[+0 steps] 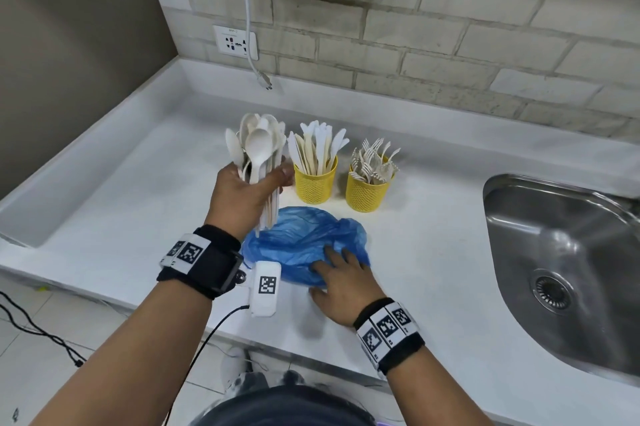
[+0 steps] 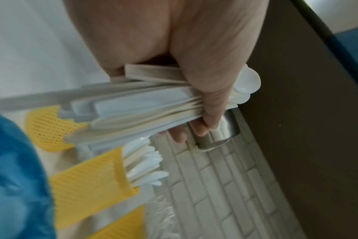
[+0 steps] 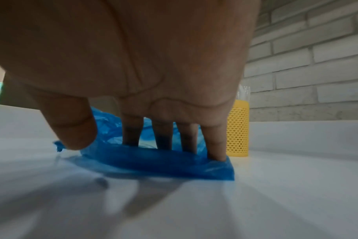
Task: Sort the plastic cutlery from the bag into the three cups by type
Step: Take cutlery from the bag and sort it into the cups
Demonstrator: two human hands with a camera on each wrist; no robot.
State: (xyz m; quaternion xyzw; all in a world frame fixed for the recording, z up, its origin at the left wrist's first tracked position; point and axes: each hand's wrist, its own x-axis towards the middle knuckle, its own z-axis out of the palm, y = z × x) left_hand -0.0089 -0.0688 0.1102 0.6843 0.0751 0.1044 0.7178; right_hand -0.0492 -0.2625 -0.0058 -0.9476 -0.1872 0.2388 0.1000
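My left hand (image 1: 249, 193) grips a thick bundle of white plastic spoons (image 1: 258, 145) by the handles, bowls up, above the counter just left of the cups. In the left wrist view the fingers (image 2: 196, 127) curl round the spoon handles (image 2: 143, 110). A yellow mesh cup (image 1: 315, 183) holds knives, and a second yellow cup (image 1: 367, 192) holds forks. A third yellow cup (image 2: 45, 127) shows behind the handles; the head view hides it. My right hand (image 1: 343, 276) presses with straight fingers (image 3: 215, 142) on the crumpled blue bag (image 1: 301, 242), which lies flat on the counter.
A steel sink (image 1: 519, 190) is set into the white counter (image 1: 138, 200) at the right. A wall socket (image 1: 235, 43) and a loose hanging cable plug (image 1: 266, 81) are at the back left. The counter's front edge (image 1: 311, 356) runs close to my body.
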